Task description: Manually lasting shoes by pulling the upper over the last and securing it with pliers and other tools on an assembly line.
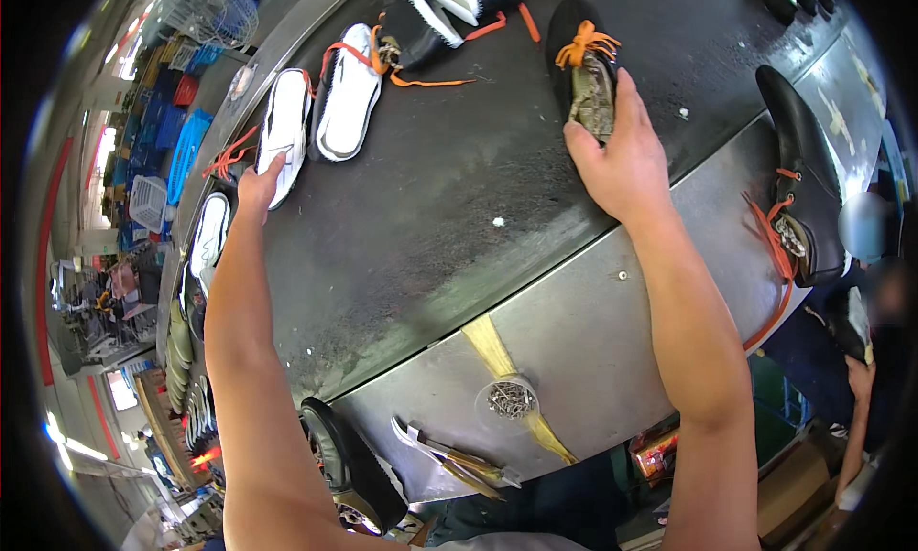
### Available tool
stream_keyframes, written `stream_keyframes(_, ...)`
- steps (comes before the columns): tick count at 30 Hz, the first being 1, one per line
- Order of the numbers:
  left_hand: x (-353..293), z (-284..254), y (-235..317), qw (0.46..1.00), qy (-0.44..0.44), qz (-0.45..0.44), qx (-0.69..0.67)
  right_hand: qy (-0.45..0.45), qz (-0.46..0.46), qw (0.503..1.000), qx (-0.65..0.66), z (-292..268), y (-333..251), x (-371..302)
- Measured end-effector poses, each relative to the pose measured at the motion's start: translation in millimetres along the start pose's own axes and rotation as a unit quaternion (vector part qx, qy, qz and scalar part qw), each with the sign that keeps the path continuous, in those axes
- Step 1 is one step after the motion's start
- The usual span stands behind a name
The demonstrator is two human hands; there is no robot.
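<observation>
My right hand (pixel 626 164) grips the heel end of a black shoe (pixel 568 49) with a bow of orange laces, thumb on one side and fingers on the other. That shoe stands sole-down on the dark belt (pixel 449 197). At the left edge of the belt my left hand (pixel 258 188) holds another black shoe by its end, thumb on its white underside (pixel 285 121). Beside it a similar shoe (pixel 349 97) lies white underside up, with orange laces. More shoes (pixel 435 21) lie at the belt's far side.
A metal ledge (pixel 583 312) borders the belt, with a cup of small nails (pixel 510 398), yellow tape (pixel 491 345) and hand tools (pixel 454 455). Black shoes stand at its right (pixel 808 188) and lower left (pixel 359 470). At right, a co-worker's hand (pixel 861 379) holds a shoe.
</observation>
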State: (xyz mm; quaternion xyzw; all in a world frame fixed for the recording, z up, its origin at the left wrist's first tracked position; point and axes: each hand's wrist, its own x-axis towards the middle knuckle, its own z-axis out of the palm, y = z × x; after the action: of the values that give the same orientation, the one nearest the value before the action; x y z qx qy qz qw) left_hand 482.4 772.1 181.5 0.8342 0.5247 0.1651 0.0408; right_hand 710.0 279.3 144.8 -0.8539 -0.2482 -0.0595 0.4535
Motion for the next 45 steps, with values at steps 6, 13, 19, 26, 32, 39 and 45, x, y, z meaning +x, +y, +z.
stream_keyframes(6,-42.8,-9.0,6.3,0.906,-0.262,-0.176,-0.284,0.017,-0.007,0.998,-0.064,-3.1,7.5,4.2)
stream_keyframes(13,-143.8,-116.8,-57.0,0.813,-0.264,-0.184,-0.485,0.057,-0.017,0.992,-0.110,-0.5,11.2,8.0)
stream_keyframes(19,-292.2,-235.7,-182.8,0.874,-0.155,-0.120,-0.445,0.194,-0.201,0.944,-0.175,0.5,13.5,-13.9)
stream_keyframes(26,-437.3,-288.3,-328.9,0.981,0.062,-0.143,-0.113,0.192,-0.316,0.929,-0.003,-60.7,-51.8,-155.1)
stream_keyframes(32,-502.7,-251.0,-479.5,0.989,-0.024,-0.140,0.031,-0.092,-0.202,0.972,0.084,-93.5,-134.0,-366.2)
stream_keyframes(39,-501.1,-218.2,-474.1,0.983,0.137,-0.015,-0.124,-0.122,-0.206,0.946,0.217,-105.3,-128.9,-504.6)
stream_keyframes(45,-507.2,-251.6,-361.4,0.987,0.146,0.046,-0.046,-0.232,-0.191,0.949,0.092,-97.6,-69.9,-565.1)
